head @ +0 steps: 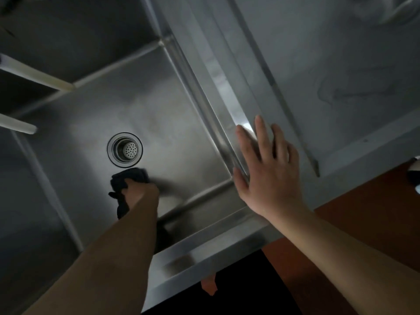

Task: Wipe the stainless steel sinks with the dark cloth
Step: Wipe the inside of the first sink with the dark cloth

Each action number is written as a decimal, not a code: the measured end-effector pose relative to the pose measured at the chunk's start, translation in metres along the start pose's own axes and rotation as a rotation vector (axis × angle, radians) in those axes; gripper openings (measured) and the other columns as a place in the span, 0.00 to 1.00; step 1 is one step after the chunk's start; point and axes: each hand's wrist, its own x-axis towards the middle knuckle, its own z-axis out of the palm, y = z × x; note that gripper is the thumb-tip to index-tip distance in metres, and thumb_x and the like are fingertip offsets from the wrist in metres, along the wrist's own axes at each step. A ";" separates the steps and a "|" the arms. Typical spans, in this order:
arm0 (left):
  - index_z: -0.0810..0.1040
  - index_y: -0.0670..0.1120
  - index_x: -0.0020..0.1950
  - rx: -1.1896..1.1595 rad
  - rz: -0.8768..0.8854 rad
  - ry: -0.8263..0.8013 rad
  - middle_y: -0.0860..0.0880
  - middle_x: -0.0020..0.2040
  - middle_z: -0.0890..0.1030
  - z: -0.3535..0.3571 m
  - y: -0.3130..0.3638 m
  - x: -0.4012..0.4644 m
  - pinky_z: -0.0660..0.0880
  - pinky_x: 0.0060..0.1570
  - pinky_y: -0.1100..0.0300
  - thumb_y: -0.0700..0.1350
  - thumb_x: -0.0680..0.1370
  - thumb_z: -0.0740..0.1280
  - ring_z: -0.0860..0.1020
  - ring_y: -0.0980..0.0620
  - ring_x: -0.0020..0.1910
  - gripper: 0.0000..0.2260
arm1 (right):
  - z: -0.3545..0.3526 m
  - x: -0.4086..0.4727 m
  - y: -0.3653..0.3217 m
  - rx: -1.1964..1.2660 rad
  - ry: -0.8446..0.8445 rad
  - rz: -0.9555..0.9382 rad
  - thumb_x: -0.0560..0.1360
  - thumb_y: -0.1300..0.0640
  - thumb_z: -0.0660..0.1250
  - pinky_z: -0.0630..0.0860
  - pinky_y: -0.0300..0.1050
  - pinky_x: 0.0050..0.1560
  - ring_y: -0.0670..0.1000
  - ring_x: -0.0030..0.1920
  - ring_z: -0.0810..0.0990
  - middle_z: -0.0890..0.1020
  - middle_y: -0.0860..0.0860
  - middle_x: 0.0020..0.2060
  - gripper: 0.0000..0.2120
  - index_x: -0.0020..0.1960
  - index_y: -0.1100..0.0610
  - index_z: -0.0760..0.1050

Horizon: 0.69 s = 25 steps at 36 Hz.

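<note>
Left hand [139,189]: reaches down into the sink, fingers hidden under the dark cloth [127,180], bunched in its grip.
Right hand [263,169]: fingers straight and spread, flat on the sink's rim [227,114], holding nothing.
Dark cloth: on the sink [170,133] floor, just beside the drain [125,150].

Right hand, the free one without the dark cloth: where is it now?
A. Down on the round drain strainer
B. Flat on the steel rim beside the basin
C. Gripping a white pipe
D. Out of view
B: the right hand lies with straight fingers on the stainless steel sink rim, while the left hand holds the dark cloth near the round drain strainer.
</note>
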 end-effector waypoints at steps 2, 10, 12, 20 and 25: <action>0.54 0.46 0.81 0.055 0.049 -0.027 0.36 0.76 0.62 0.003 0.002 -0.006 0.65 0.70 0.39 0.39 0.77 0.65 0.67 0.32 0.71 0.34 | -0.001 0.000 0.000 0.001 -0.008 0.000 0.75 0.43 0.62 0.64 0.63 0.66 0.66 0.76 0.58 0.51 0.58 0.80 0.39 0.81 0.50 0.50; 0.59 0.47 0.80 0.225 0.203 0.031 0.37 0.75 0.64 -0.004 -0.022 0.007 0.68 0.65 0.42 0.38 0.78 0.63 0.67 0.32 0.68 0.30 | 0.001 0.002 0.000 -0.010 -0.011 0.001 0.74 0.45 0.62 0.63 0.63 0.66 0.66 0.76 0.57 0.51 0.57 0.80 0.39 0.81 0.50 0.51; 0.61 0.47 0.79 0.191 0.186 0.053 0.37 0.75 0.63 -0.002 -0.019 0.006 0.68 0.65 0.42 0.37 0.78 0.62 0.67 0.32 0.67 0.29 | 0.002 0.002 0.000 -0.012 -0.006 0.005 0.74 0.45 0.62 0.63 0.63 0.66 0.66 0.76 0.57 0.51 0.57 0.80 0.39 0.81 0.50 0.51; 0.69 0.53 0.76 0.102 0.194 0.038 0.39 0.70 0.73 0.010 0.014 -0.003 0.72 0.63 0.47 0.38 0.76 0.63 0.75 0.35 0.64 0.28 | 0.002 0.002 0.000 -0.007 0.001 0.002 0.74 0.45 0.61 0.60 0.65 0.68 0.67 0.77 0.55 0.49 0.57 0.81 0.40 0.82 0.49 0.48; 0.77 0.56 0.68 0.074 0.459 -0.176 0.41 0.59 0.82 0.036 0.069 -0.039 0.71 0.50 0.57 0.42 0.75 0.66 0.79 0.38 0.57 0.22 | 0.001 0.001 0.000 -0.010 -0.015 0.003 0.74 0.45 0.62 0.60 0.65 0.69 0.67 0.77 0.54 0.49 0.58 0.81 0.40 0.81 0.49 0.48</action>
